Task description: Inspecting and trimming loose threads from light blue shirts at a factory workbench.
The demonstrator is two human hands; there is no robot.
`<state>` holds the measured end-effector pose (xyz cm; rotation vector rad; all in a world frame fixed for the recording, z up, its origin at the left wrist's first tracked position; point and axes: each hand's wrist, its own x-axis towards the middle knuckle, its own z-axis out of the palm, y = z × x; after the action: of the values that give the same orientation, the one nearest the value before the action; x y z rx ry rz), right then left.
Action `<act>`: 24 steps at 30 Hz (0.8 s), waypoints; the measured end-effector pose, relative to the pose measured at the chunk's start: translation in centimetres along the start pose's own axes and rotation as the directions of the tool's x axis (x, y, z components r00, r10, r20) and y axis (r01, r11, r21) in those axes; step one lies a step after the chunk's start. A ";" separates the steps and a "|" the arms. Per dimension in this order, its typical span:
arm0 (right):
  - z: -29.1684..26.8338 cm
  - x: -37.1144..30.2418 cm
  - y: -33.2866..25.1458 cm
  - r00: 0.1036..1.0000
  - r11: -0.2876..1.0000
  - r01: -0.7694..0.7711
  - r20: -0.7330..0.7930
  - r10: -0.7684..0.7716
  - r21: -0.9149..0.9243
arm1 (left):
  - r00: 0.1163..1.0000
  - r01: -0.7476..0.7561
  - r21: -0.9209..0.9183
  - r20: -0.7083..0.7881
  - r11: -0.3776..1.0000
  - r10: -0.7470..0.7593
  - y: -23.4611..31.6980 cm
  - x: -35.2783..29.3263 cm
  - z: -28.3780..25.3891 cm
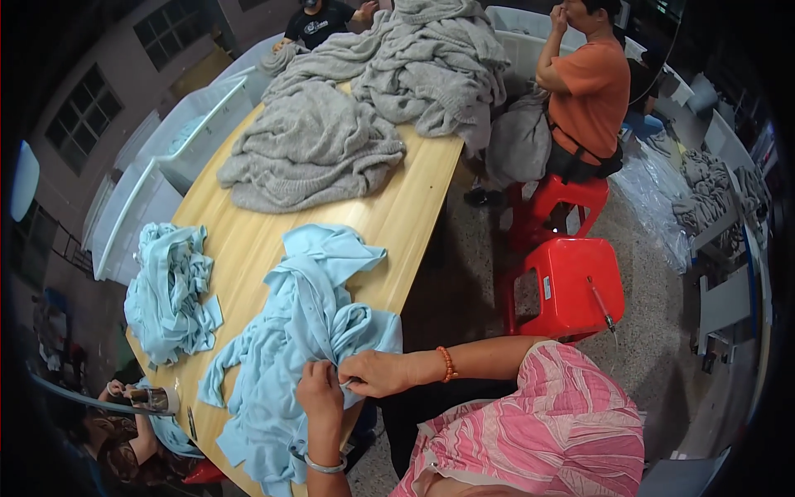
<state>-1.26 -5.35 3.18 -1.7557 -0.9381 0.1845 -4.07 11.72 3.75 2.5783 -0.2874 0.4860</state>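
A light blue knit garment point(290, 331) lies crumpled along the near part of the table, its sleeves and folds spread out. My left hand point(320, 391) is closed on its near edge, with the fingertips pinching the fabric. Right beside it, my right hand point(374, 373) is also closed in a pinch at the same edge. Something small and dark shows under the right fingers, too small to name. A silver bangle point(325, 465) is on my left wrist, and a beaded bracelet point(448, 364) circles my right one.
A second light blue pile point(170, 294) sits at the table's left edge. Grey knits point(315, 157) heap on the far half of the wooden table point(397, 224). White bins point(141, 207) line the left. Red stools point(571, 282) stand right, near a seated person point(592, 99). Another person works at lower left.
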 end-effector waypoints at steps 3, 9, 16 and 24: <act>-0.1 -0.1 0.0 1.000 1.000 -0.012 -0.002 0.012 -0.014 | 0.995 -0.096 0.138 0.040 0.986 0.091 0.5 0.4 -0.2; 0.0 -0.5 -0.2 0.999 0.991 0.036 -0.001 -0.037 -0.131 | 0.948 -0.319 0.134 0.055 0.938 0.314 0.6 0.0 -0.3; 0.4 -0.5 -0.2 0.997 0.994 0.061 0.055 -0.056 -0.087 | 0.993 -0.091 0.135 0.087 0.987 0.080 0.3 -0.5 -0.6; 0.5 -0.3 -0.1 0.995 0.995 0.090 0.048 -0.088 -0.038 | 0.990 0.082 0.089 0.108 0.993 -0.091 1.0 0.0 -0.8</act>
<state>-1.82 -5.19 2.94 -1.7486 -1.0581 0.1499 -4.56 11.26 4.79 2.6927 -0.1956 0.3293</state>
